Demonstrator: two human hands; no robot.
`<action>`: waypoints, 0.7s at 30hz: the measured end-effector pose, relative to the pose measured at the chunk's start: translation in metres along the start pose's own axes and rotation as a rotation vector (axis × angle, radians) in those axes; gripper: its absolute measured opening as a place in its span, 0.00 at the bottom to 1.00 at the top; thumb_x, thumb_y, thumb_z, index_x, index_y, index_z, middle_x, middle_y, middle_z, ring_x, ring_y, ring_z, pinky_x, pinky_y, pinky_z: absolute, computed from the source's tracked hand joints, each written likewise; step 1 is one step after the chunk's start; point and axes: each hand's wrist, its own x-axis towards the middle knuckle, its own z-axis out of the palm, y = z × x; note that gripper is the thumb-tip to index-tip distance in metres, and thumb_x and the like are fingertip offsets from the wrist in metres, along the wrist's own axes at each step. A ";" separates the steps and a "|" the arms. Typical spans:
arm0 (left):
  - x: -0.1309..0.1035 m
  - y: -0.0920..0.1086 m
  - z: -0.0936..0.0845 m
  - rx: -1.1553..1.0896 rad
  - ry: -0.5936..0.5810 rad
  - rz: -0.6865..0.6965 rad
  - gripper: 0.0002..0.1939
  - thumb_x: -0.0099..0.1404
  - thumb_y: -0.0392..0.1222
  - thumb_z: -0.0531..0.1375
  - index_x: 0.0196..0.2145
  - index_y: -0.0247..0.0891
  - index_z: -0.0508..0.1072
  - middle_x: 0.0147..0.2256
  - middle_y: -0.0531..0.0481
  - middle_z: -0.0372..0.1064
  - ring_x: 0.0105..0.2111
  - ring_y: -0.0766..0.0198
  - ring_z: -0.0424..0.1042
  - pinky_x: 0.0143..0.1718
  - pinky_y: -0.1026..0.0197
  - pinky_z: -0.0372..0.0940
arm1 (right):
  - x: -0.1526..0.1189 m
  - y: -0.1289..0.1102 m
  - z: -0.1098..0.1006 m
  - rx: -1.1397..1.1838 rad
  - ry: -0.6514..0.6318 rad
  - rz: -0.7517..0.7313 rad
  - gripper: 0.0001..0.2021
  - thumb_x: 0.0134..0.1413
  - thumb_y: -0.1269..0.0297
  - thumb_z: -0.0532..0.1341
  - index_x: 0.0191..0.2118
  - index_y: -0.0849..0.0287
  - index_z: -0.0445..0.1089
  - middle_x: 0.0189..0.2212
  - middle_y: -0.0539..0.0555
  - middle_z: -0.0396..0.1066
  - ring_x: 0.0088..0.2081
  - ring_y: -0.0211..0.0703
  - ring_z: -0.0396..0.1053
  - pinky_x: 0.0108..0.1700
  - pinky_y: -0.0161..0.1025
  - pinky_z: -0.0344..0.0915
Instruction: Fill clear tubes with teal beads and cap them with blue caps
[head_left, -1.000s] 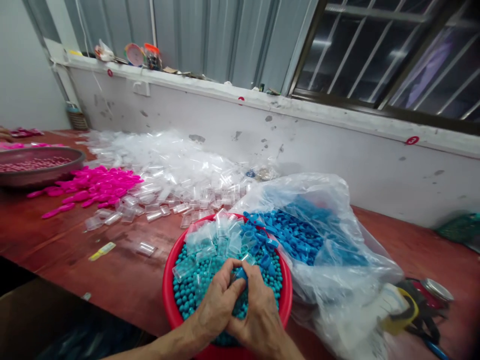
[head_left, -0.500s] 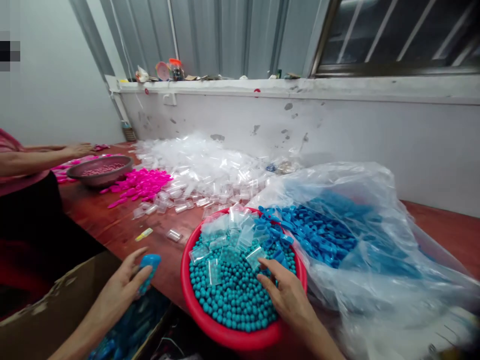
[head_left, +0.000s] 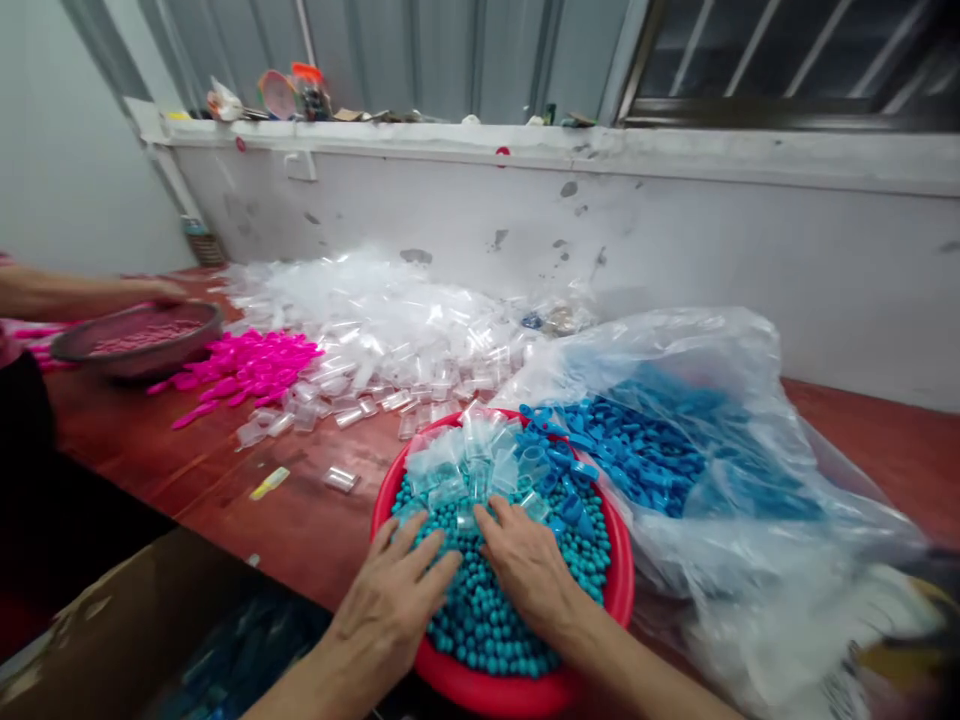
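Note:
A red basin point(head_left: 622, 580) in front of me is filled with teal beads point(head_left: 487, 640). Short clear plastic tubes point(head_left: 446, 465) lie over the beads at the back, with blue plastic pieces point(head_left: 574, 505) at the back right. My left hand point(head_left: 390, 590) reaches over the basin's left rim, its fingers spread on or just above the beads and nothing seen in them. Alongside it, my right hand point(head_left: 529, 570) lies over the middle of the beads, fingers stretched towards the clear tubes. Its fingertips are at the nearest tubes; firm contact is hard to make out.
A clear bag point(head_left: 750, 370) of blue pieces lies right of the basin. Behind spreads a heap of clear tubes point(head_left: 375, 320), beside magenta pieces point(head_left: 255, 365). Another person's arm point(head_left: 82, 293) reaches over a dark bowl point(head_left: 135, 355). A cardboard box point(head_left: 112, 620) stands lower left.
My left hand has let go of the blue piece it held over the cardboard box and moved right to the basin. My right hand has shifted slightly left. The view has turned a little.

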 end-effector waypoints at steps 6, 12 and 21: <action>0.016 -0.013 0.026 0.143 -0.144 0.077 0.17 0.58 0.27 0.49 0.40 0.40 0.70 0.41 0.47 0.69 0.42 0.54 0.64 0.45 0.50 0.53 | 0.003 -0.009 0.004 0.071 -0.049 0.121 0.15 0.53 0.76 0.51 0.47 0.59 0.61 0.37 0.55 0.69 0.36 0.43 0.68 0.33 0.35 0.64; 0.015 -0.037 0.031 0.178 0.059 0.188 0.22 0.58 0.29 0.48 0.49 0.41 0.64 0.46 0.45 0.66 0.46 0.48 0.60 0.42 0.49 0.52 | -0.019 -0.013 -0.010 0.421 -0.117 0.375 0.06 0.53 0.70 0.55 0.38 0.57 0.65 0.32 0.50 0.70 0.36 0.40 0.68 0.38 0.33 0.62; 0.038 0.018 0.027 -0.017 -0.424 0.086 0.18 0.59 0.27 0.47 0.44 0.38 0.66 0.38 0.45 0.69 0.36 0.58 0.68 0.35 0.58 0.61 | -0.026 0.014 -0.024 0.298 -0.129 0.363 0.16 0.55 0.74 0.48 0.48 0.55 0.62 0.43 0.54 0.64 0.40 0.40 0.66 0.39 0.33 0.61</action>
